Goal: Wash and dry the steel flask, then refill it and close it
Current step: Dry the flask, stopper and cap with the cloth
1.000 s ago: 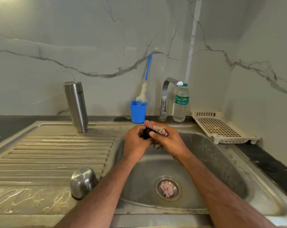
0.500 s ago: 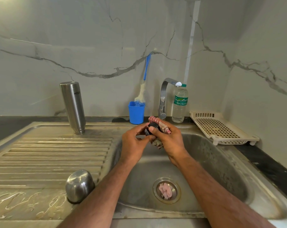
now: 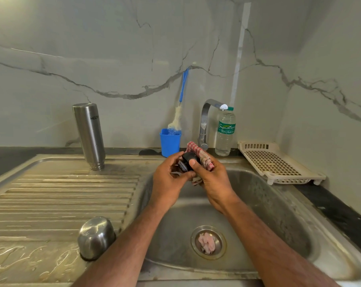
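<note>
1. Steel, brushed and cylindrical, the flask stands upside down at the back of the ribbed draining board, leaning slightly, its narrow threaded neck on the metal and dark lettering high on its side.
2. Its rounded steel cup sits mouth down at the near end of the same board, just beside the basin's edge, with streaks of water on the metal next to it.
3. Over the steel sink, both hands meet around a small black stopper, round with a grey ring on its face.
4. The left hand has its grip curled round the stopper from the left.
5. The right hand has its grip closed on a red-and-white checked cloth, thumb pressing on the stopper's black top.
6. Behind them stand a blue plastic cup holding a blue-handled bottle brush, a curved chrome tap and a clear plastic water bottle with a green label.
7. A cream perforated plastic tray rests on the dark tabletop at the right.
8. Something pale pink and crumpled lies in the round drain strainer.
</note>
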A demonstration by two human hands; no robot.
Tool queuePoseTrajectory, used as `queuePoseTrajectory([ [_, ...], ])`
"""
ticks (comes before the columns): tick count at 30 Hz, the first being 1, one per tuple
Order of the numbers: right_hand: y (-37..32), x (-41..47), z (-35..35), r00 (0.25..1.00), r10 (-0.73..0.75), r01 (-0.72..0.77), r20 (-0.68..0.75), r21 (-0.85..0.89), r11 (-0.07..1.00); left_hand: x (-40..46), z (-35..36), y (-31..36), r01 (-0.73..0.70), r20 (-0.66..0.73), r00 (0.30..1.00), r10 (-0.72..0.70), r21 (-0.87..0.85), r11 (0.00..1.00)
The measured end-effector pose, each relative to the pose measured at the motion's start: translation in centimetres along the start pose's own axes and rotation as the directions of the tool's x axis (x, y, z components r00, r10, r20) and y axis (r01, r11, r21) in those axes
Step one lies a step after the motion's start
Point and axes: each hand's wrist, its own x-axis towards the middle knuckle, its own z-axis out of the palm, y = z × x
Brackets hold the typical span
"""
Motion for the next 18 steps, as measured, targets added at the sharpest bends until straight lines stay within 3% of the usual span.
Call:
queuePoseTrajectory([
  [4,0.4,0.1,-0.2,0.996,0.08,-0.083,-0.039,-0.097,0.992,0.3,-0.6,0.3,-0.035,0.016,0.999,0.032,0.183,0.982],
  [7,0.4,0.4,-0.8,0.996,0.043,-0.062,-0.073,-0.28,0.958,0.3,-1.0,0.8,-0.12,0.167,0.984,0.064,0.35,0.929],
  [10,0.3,0.4,-1.5,0.999,-0.022,0.032,0.027,-0.455,0.89,-0.1,-0.7,1.0,-0.213,0.314,0.948,0.057,0.489,0.846],
  [12,0.1,0.3,-1.8,0.992,-0.059,0.109,0.112,-0.507,0.855,0.0,-0.7,0.7,-0.14,0.26,0.965,0.023,0.443,0.886],
  [15,0.1,0.4,-2.0,0.969,-0.11,0.222,0.223,-0.578,0.786,0.2,-0.7,0.1,0.084,0.083,0.99,-0.113,0.299,0.951],
  [18,0.6,0.7,-2.1,0.946,-0.064,0.253,0.318,-0.601,0.758,0.4,-0.6,-0.1,0.373,-0.078,0.921,-0.381,-0.105,0.922],
])
